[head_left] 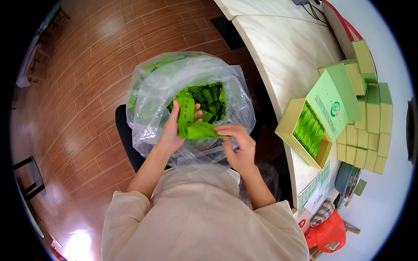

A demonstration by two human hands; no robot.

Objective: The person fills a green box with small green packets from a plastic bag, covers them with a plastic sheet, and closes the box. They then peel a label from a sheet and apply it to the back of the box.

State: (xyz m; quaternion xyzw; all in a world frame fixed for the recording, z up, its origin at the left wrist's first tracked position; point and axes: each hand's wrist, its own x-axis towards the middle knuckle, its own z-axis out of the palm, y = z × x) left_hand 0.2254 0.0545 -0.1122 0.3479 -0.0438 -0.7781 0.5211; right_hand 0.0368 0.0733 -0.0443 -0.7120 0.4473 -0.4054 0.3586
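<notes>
Over the mouth of a large clear plastic bag (150,115), my left hand (171,130) is closed round green sachets. One green sachet (187,108) stands up between its thumb and fingers. Another green sachet (201,131) lies crosswise toward the right. My right hand (241,145) pinches the right end of that crosswise sachet between thumb and fingertips. Inside the bag, below my hands, is a heap of similar green sachets (213,95). How many sachets my left hand holds cannot be made out.
To my right, a marble-patterned table (285,43) carries an open pale-green box (285,124) with a row of green packets (310,130). Stacked closed boxes (370,108) stand behind it. A red plastic bag (326,232) is at the lower right. A dark seat (126,137) shows under the clear bag.
</notes>
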